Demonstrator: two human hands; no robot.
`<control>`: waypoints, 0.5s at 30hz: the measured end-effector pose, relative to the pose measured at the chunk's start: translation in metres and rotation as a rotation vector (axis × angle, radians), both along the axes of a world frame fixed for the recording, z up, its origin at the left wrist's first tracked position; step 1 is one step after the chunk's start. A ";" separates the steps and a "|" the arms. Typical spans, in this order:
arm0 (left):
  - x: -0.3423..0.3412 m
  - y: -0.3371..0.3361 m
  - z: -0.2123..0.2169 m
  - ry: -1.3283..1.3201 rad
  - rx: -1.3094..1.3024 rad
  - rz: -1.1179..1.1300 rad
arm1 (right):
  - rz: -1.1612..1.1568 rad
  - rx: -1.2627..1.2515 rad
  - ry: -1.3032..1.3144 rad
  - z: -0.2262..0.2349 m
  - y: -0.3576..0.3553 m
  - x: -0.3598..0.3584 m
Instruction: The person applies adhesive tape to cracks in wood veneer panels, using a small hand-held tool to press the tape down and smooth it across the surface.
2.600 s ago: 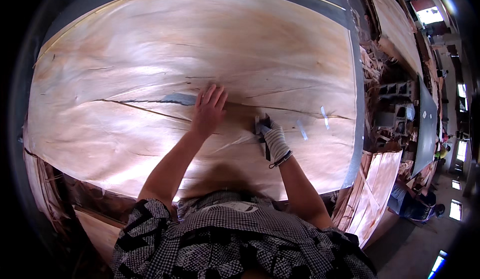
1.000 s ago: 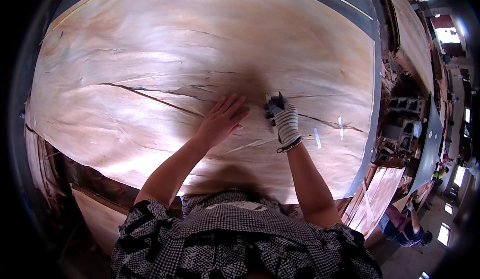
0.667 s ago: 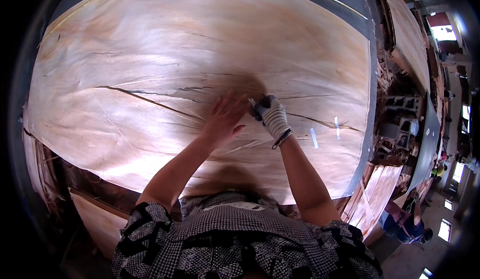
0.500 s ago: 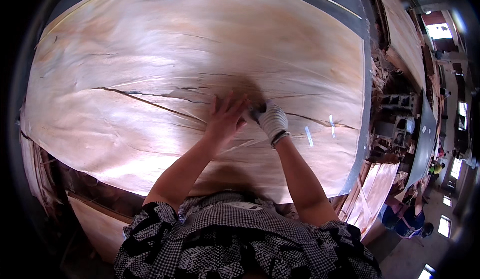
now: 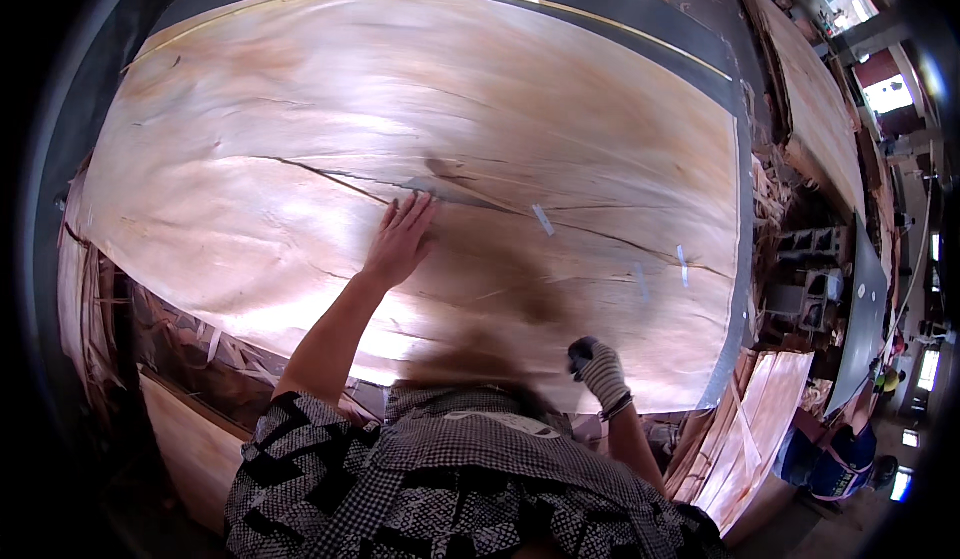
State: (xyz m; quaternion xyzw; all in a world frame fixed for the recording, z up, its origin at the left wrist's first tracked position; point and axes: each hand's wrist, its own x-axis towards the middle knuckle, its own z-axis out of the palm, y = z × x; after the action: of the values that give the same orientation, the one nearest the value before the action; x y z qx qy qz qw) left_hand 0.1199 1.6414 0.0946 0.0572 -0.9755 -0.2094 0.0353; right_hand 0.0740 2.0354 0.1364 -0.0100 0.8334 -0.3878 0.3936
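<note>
A large thin sheet of pale wood veneer [image 5: 300, 109] covers the table. A long dark crack [image 5: 480, 199] runs across its middle, with short strips of tape [image 5: 543, 220] stuck over it toward the right. My left hand [image 5: 400, 241], bare, lies flat on the veneer just below the crack with fingers spread. My right hand [image 5: 598, 367] wears a striped knit glove and hovers near the sheet's near edge, fingers curled around something small and dark that I cannot make out.
More veneer sheets are stacked at the right [image 5: 810, 109] and lower right [image 5: 750, 439]. Grey concrete blocks [image 5: 815, 269] stand beside the table's right edge. Another person [image 5: 835, 459] in blue crouches at the lower right. Wood scraps [image 5: 190, 339] hang under the near-left edge.
My right hand has pulled back from the crack to the near edge of the sheet. My left hand has slid left along the crack. A new strip of tape now lies on the crack.
</note>
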 end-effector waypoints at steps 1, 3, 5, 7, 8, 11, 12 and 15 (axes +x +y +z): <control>0.002 -0.002 0.001 0.006 0.026 -0.009 | 0.048 -0.032 0.017 0.006 -0.011 0.010; 0.007 0.000 0.001 0.041 -0.048 0.045 | 0.073 -0.093 0.022 0.015 -0.027 0.023; 0.019 -0.003 0.001 0.061 -0.126 0.155 | 0.125 -0.155 0.053 0.022 -0.040 0.032; 0.032 -0.003 -0.005 0.082 -0.197 0.323 | 0.231 -0.151 0.124 0.016 -0.043 0.036; 0.036 -0.012 -0.006 0.085 -0.267 0.358 | 0.225 -0.147 0.064 0.013 -0.045 0.038; 0.034 -0.019 -0.007 -0.046 -0.197 0.331 | 0.380 -0.134 0.155 -0.013 -0.043 0.034; 0.033 -0.021 -0.006 -0.078 -0.203 0.337 | 0.449 -0.119 0.195 -0.017 -0.049 0.035; 0.035 -0.028 0.005 -0.055 -0.184 0.365 | 0.543 -0.109 0.216 0.001 -0.073 0.040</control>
State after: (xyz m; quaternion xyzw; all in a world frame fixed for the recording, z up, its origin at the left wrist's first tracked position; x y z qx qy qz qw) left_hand 0.1549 1.6136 0.1000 0.2352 -0.9646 -0.1080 0.0510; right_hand 0.1139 1.9619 0.1370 -0.2949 0.8153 -0.3095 0.3906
